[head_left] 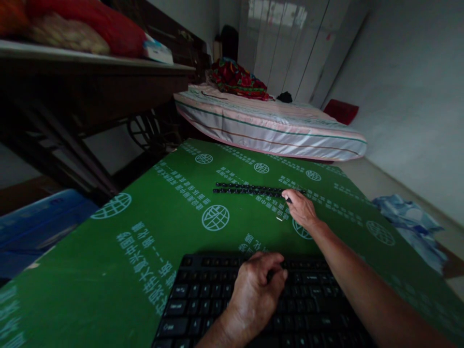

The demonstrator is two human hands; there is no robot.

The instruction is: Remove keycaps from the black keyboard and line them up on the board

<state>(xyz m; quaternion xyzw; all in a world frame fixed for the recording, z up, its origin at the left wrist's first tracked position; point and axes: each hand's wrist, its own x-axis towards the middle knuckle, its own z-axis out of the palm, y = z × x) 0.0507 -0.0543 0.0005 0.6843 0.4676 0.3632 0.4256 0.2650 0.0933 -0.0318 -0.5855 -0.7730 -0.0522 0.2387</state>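
A black keyboard (203, 304) lies at the near edge of the green board. My left hand (255, 290) rests over the top middle of it, fingers bent, with a gap between thumb and forefinger and nothing seen in it. Farther out, two rows of small black keycaps (246, 189) stretch across the board. At their right end, my right hand (300, 208) pinches a small black keycap (289, 199). A small pale piece (279, 219) lies just below that hand. My left hand hides part of the keys.
The green board (108, 261) bears white print and globe marks. Beyond it stands a bed (271, 125) with a red patterned blanket (235, 79). A dark table (108, 72) is at left, above a blue box (39, 227). Blue-white cloth (409, 222) lies at right.
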